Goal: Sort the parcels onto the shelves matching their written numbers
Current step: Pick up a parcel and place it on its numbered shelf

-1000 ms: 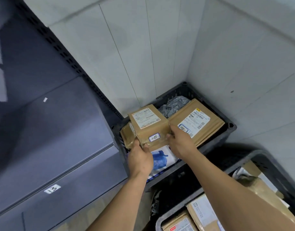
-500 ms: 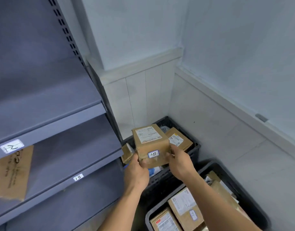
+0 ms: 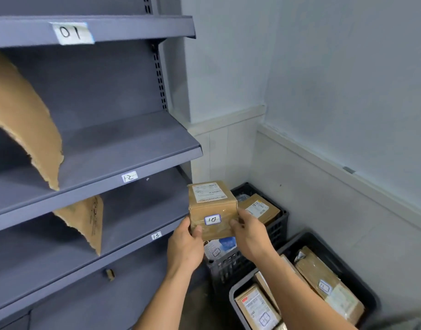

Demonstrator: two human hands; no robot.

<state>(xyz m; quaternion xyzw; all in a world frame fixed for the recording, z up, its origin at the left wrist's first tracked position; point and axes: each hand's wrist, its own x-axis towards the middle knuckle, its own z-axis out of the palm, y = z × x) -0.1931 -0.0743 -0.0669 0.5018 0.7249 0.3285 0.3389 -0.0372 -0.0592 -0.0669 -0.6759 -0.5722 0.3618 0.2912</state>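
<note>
The small brown cardboard parcel wrapped in clear tape (image 3: 213, 206) sits at the centre of the frame, held in the air between both hands. Its near face carries a white handwritten label reading "10" (image 3: 212, 220), and its top face carries a printed shipping label. The left hand (image 3: 185, 246) grips the parcel's lower left corner, thumb curled onto the near face left of the label. The right hand (image 3: 250, 234) grips the lower right edge, thumb pressed on the near face right of the label. The label lies between the two thumbs. The parcel is just right of the grey metal shelving unit (image 3: 123, 148), which fills the left half of the frame. Its shelf edges carry white tags reading "01" (image 3: 71, 32), "12" (image 3: 129, 177) and "13" (image 3: 156, 235). Two brown padded envelopes (image 3: 26, 120) (image 3: 88, 222) lean on separate shelves at the left. Behind and below the parcel stands a black slotted plastic crate (image 3: 279, 225) holding further parcels. A dark grey plastic tub (image 3: 233, 296) at lower right holds more labelled cardboard parcels.
</note>
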